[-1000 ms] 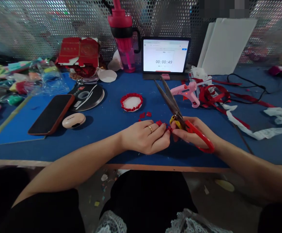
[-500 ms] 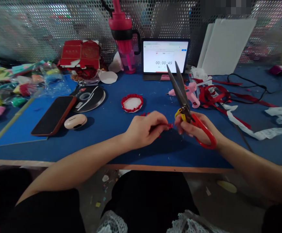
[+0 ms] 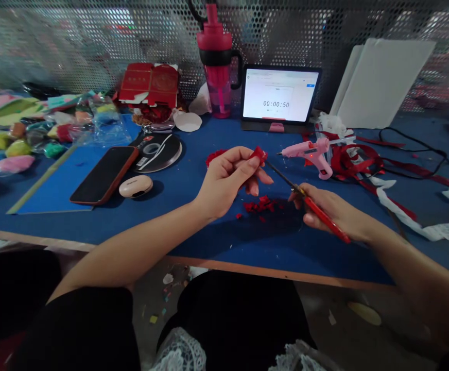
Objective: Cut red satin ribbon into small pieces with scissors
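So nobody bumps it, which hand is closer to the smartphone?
Left. The left hand, pinching a red ribbon piece, is to the right of the smartphone; the right hand, holding red-handled scissors, is farther right, beyond the left hand.

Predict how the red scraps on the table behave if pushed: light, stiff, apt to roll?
The red scraps are probably light, being small bits. They'd likely scatter or slide rather than roll, since they look irregular and lie in a loose heap. They may be soft, judging by their crumpled look; material unclear.
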Demonstrator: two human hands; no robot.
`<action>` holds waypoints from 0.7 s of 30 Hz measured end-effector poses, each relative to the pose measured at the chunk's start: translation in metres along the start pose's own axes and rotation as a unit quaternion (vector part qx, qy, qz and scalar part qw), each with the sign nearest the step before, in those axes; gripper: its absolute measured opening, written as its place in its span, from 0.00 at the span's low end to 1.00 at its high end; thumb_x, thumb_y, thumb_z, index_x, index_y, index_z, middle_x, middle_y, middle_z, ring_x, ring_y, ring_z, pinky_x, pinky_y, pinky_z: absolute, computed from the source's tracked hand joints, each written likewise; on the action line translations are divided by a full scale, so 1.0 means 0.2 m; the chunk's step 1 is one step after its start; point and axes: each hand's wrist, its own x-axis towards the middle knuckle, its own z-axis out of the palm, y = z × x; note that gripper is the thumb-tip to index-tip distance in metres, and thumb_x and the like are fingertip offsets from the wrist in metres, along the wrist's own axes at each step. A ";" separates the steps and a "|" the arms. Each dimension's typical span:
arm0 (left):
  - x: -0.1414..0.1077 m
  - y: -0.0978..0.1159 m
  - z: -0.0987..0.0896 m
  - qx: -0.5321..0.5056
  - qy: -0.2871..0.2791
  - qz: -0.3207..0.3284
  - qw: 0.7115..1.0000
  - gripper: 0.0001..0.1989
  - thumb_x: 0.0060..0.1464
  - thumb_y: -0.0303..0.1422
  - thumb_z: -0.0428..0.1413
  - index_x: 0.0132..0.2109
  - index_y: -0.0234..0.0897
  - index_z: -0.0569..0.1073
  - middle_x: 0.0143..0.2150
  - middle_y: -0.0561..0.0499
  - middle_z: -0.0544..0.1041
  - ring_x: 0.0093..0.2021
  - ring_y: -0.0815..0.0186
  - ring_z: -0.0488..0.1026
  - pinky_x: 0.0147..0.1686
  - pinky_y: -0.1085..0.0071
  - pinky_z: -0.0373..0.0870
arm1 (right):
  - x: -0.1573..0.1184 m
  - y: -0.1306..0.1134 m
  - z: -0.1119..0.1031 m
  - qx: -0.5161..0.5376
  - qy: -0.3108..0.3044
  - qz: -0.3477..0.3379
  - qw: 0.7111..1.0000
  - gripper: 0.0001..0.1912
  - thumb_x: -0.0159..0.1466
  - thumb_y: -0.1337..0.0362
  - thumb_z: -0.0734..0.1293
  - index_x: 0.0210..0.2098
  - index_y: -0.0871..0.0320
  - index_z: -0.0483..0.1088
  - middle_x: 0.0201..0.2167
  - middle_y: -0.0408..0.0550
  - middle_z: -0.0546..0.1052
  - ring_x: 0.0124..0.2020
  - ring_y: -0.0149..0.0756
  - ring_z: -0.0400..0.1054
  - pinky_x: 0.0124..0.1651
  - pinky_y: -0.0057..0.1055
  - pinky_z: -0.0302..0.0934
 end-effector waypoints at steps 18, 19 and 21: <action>0.00 -0.03 0.01 0.019 -0.016 -0.011 1.000 0.13 0.54 0.39 0.60 0.34 0.35 0.66 0.22 0.54 0.75 0.21 0.73 0.74 0.19 0.80 0.67 | 0.01 -0.03 0.02 -0.071 -0.002 -0.014 0.997 0.25 0.61 0.40 0.60 0.29 0.56 0.66 0.21 0.44 0.70 0.20 0.32 0.60 0.26 0.29 0.50; 0.00 -0.03 0.01 0.017 -0.017 -0.011 1.000 0.14 0.54 0.39 0.60 0.34 0.35 0.66 0.22 0.55 0.75 0.20 0.73 0.73 0.19 0.80 0.67 | 0.01 -0.03 0.02 -0.063 -0.005 -0.014 0.998 0.24 0.61 0.40 0.60 0.29 0.56 0.66 0.21 0.44 0.70 0.20 0.32 0.60 0.26 0.29 0.50; 0.00 -0.03 0.01 0.010 -0.019 -0.010 1.000 0.14 0.53 0.39 0.61 0.33 0.35 0.65 0.22 0.55 0.75 0.19 0.74 0.72 0.18 0.81 0.67 | 0.01 -0.02 0.03 -0.043 -0.013 -0.008 0.999 0.25 0.61 0.40 0.59 0.28 0.56 0.65 0.20 0.44 0.70 0.19 0.31 0.60 0.25 0.29 0.50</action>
